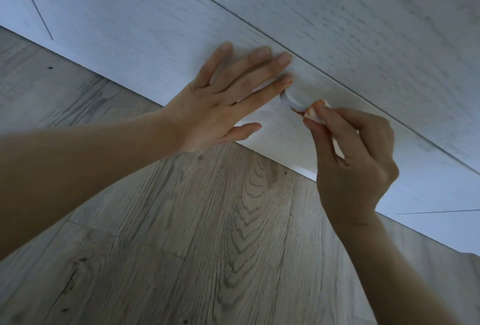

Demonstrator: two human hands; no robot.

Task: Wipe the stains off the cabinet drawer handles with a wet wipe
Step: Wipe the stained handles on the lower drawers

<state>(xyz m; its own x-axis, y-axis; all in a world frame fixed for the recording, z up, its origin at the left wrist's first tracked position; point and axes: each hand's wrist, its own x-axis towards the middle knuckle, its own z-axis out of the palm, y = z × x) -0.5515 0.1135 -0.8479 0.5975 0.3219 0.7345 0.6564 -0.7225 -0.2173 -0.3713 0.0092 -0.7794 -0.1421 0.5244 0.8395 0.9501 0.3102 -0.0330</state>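
A grey wood-grain floor (pixel 197 220) is filling the lower half of the view, and a pale cabinet (pixel 337 12) with thin drawer seams is running across the top. The lowest drawer front (pixel 145 46) is carrying a curved white handle (pixel 291 99) near the centre. The left hand (pixel 220 101) is lying flat on the drawer front at 9 o'clock from the handle, fingers straight and spread, bracing the panel. The right hand (pixel 355 166) is coming in from 4 o'clock, its thumb and fingers pinching a folded wet wipe (pixel 318 111) whose tip is touching the handle's right end. The wipe is showing orange-red soiling, and a reddish smear is remaining on the handle at the contact point.

Step in hand: scrubbing the stain on this handle. Judged from the residue, the next move is calling for firm strokes along the handle's curve, turning the wipe to a clean face, while the left hand is keeping the drawer steady.
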